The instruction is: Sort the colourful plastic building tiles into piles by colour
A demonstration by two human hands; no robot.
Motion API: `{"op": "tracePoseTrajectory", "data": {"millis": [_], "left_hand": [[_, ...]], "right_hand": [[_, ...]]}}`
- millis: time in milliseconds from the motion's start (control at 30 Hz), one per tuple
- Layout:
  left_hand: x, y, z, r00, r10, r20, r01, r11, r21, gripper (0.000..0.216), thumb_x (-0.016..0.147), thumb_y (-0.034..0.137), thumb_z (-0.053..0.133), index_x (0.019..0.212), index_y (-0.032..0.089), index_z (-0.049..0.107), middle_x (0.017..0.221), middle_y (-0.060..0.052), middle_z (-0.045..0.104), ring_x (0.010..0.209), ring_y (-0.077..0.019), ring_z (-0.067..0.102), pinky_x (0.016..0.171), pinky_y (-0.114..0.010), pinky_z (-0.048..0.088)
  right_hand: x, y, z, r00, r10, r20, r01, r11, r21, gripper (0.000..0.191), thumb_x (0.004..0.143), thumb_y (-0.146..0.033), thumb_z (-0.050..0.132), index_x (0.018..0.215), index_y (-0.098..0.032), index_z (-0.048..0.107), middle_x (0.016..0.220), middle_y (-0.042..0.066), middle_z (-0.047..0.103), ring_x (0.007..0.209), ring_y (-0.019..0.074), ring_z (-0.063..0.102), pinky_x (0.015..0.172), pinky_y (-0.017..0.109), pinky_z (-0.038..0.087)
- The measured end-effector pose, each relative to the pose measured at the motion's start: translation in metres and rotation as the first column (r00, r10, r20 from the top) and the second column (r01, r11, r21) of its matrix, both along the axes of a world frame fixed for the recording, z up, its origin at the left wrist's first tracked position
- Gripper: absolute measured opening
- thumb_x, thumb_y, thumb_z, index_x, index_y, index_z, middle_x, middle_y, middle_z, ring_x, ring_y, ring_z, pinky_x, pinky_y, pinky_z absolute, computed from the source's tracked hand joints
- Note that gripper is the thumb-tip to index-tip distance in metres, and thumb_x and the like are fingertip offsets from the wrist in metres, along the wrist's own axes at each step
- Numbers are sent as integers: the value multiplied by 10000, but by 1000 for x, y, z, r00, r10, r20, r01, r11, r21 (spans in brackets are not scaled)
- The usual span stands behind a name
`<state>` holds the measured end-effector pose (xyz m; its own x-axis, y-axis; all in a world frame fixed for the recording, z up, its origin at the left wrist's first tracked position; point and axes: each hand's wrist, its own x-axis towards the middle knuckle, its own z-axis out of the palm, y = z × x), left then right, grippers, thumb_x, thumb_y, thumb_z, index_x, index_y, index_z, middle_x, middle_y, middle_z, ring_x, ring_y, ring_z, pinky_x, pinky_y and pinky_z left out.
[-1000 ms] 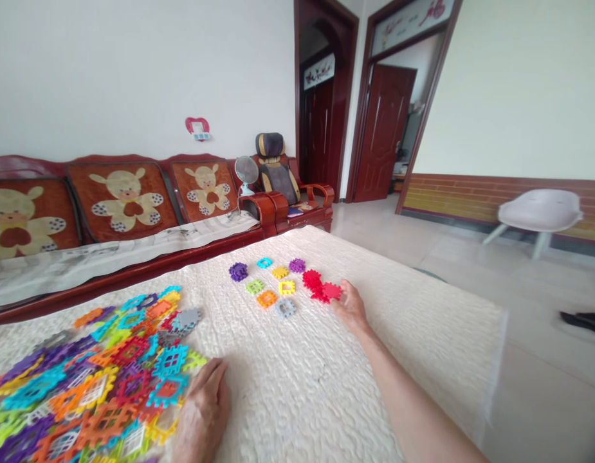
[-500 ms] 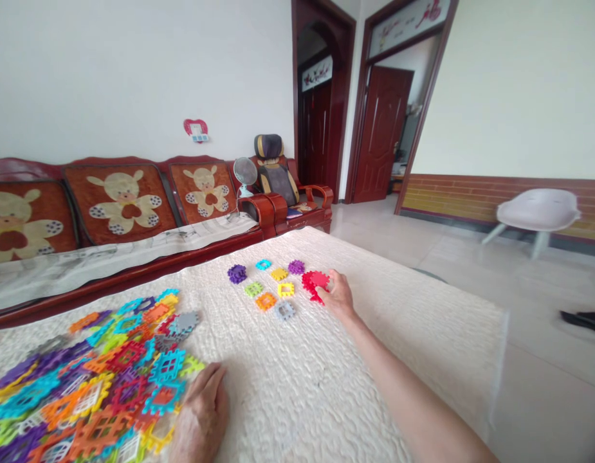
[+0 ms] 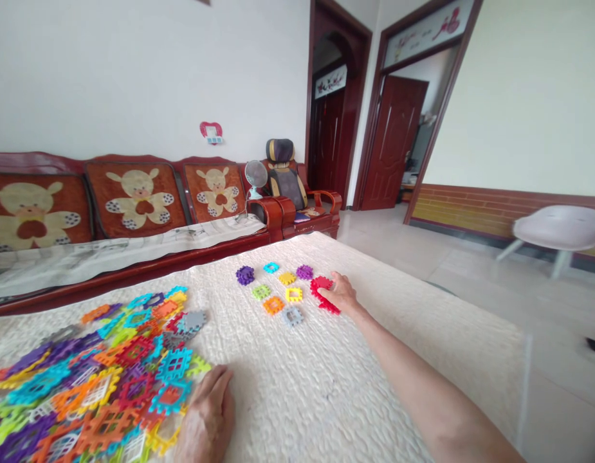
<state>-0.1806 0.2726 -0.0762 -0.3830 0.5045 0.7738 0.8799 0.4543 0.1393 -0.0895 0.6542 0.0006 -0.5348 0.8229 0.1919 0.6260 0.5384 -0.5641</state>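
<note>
My right hand (image 3: pixel 343 293) reaches far across the white quilted table cover (image 3: pixel 422 334) and rests on a stack of red interlocking tiles (image 3: pixel 321 285), fingers pressed on them. Left of that stack lie small sorted piles: purple (image 3: pixel 245 275), cyan (image 3: pixel 271 267), yellow (image 3: pixel 293 294), green (image 3: pixel 261 291), orange (image 3: pixel 273 305) and grey (image 3: pixel 293 316). My left hand (image 3: pixel 208 415) lies flat near the front edge, fingers stretched out, touching the edge of a big heap of mixed coloured tiles (image 3: pixel 99 373).
A red wooden sofa (image 3: pixel 133 244) with bear cushions runs behind the table, a small fan (image 3: pixel 255 177) and a massage chair (image 3: pixel 285 173) at its right end. A white chair (image 3: pixel 558 231) stands at the right wall. Dark doors (image 3: pixel 391 141) lie beyond.
My right hand slid left from beside the red tiles onto them, gathering the loose red tile toward the stack. The view shifted slightly. My left hand stayed put.
</note>
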Motion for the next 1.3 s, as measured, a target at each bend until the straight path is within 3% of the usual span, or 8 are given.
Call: {"op": "tracePoseTrajectory", "data": {"millis": [100, 233, 467, 633, 933, 1300], "left_hand": [[0, 0, -3, 1000, -3, 18, 3, 1000, 2, 269, 880, 200, 415, 964, 167, 669, 1029, -96, 697, 936, -216, 671, 816, -336, 566], [-1, 0, -5, 1000, -8, 16, 8, 1000, -7, 269, 877, 201, 418, 980, 171, 664, 1040, -94, 694, 949, -218, 667, 822, -343, 566], [-2, 0, -6, 1000, -4, 28, 4, 1000, -8, 272, 877, 202, 417, 985, 172, 664, 1045, -100, 692, 960, -223, 663, 834, -353, 565], [-1, -1, -6, 999, 4, 48, -2, 1000, -27, 287, 879, 199, 404, 990, 164, 666, 1052, -101, 692, 973, -221, 659, 844, -357, 565], [0, 0, -6, 997, 5, 83, -3, 1000, -20, 291, 870, 200, 412, 1001, 162, 669, 1067, -103, 693, 993, -218, 654, 873, -356, 555], [0, 1, -4, 998, 4, 68, -4, 1000, -2, 276, 869, 207, 423, 980, 177, 674, 1052, -90, 698, 976, -222, 659, 853, -352, 561]], "right_hand": [[11, 4, -4, 999, 40, -31, -41, 999, -18, 832, 655, -479, 684, 1377, -230, 354, 1372, 125, 441, 1247, 291, 468, 1032, 451, 341], [19, 7, -6, 994, 102, -26, -103, 994, -45, 790, 688, -445, 679, 1375, -219, 359, 1387, 141, 453, 1272, 299, 449, 1058, 446, 313], [-6, 6, 7, 980, 177, 89, -175, 984, -29, 899, 646, -496, 691, 1414, -211, 323, 1399, 129, 443, 1265, 278, 465, 1046, 393, 341], [-19, 7, 6, 969, 177, 171, -178, 984, -8, 866, 639, -459, 702, 1393, -215, 354, 1293, 129, 536, 1182, 286, 533, 974, 392, 404], [-22, 2, -1, 976, 196, 94, -204, 975, 85, 637, 660, -338, 686, 1248, -202, 485, 1227, 112, 557, 1112, 265, 564, 938, 357, 433], [-10, -3, -4, 910, 401, -107, -362, 893, 268, 636, 660, -153, 627, 1269, -173, 444, 1290, 107, 499, 1207, 206, 476, 1060, 336, 359]]}}
